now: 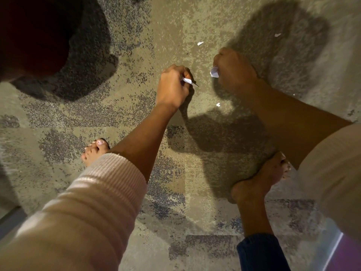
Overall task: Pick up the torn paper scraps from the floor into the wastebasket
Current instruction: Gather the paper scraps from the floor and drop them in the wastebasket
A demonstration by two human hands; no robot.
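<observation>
Head view, looking down. Both arms reach forward and down over the mottled carpet floor (136, 45), sleeves pushed up the forearms. The left hand (172, 86) is curled, fingers pinched on a folded paper scrap (188, 81). The right hand (235, 70) forms a fist clamped on a crumpled scrap (214, 72). Loose scraps lie on the floor: one beyond the hands (200, 43), one far right (277, 35), one nearer (218, 104). The dark wastebasket (35, 34) stands upper left. Bare feet (93, 151) flank the arms.
</observation>
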